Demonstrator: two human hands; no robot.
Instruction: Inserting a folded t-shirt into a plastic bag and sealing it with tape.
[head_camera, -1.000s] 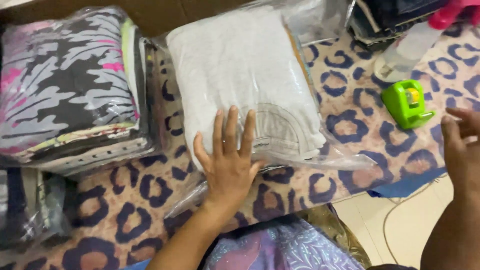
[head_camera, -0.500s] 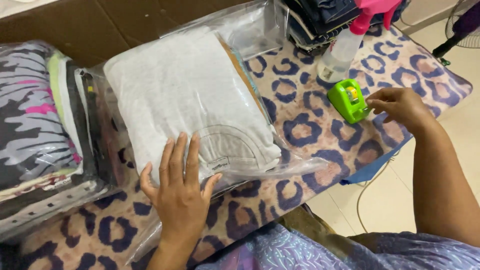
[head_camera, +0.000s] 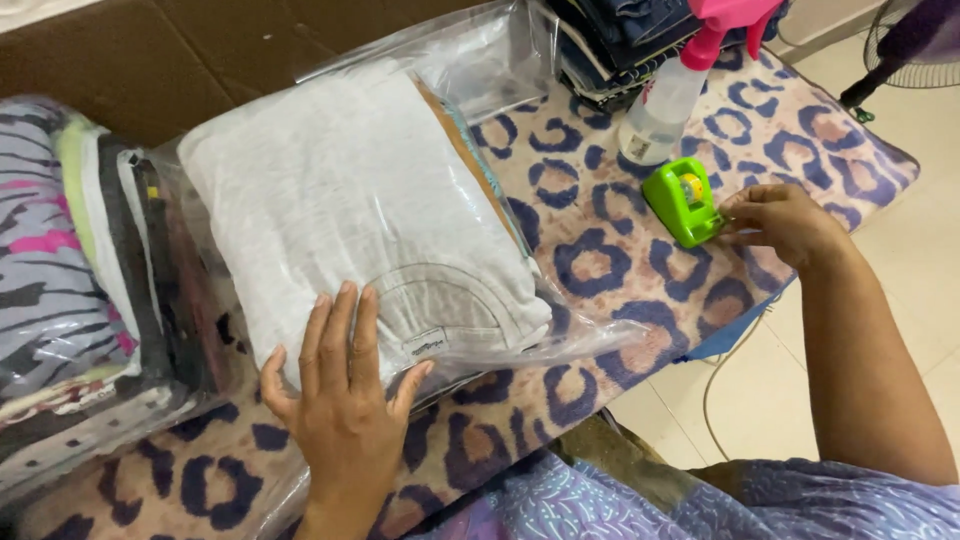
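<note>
— Leopard-print cloth covers the whole table, and the biggest thing on it is the clear plastic bag holding a stack of folded clothes with a grey garment on top. The left hand lies flat on the bag's near end, fingers spread and open, pressing rather than gripping.

— What could go wrong there?

— My guess: the bag's mouth, loose by that hand, could spring open or the slick plastic could slide on the cloth if the pressure eases. The stack might also shift inside.

— And the right hand?

— It's at the green tape dispenser, fingertips pinched at its near edge, likely on the tape end, though I cannot make out any tape. The dispenser is light; pulled one-handed, it could skid or tip toward the table edge just beside it, or knock the spray bottle standing close behind.

— Anything hidden?

— Plenty. The bagged striped clothes on the left run out of view, the dark folded pile is cut off at the top, and the garments under the grey one show only as thin coloured edges.
</note>
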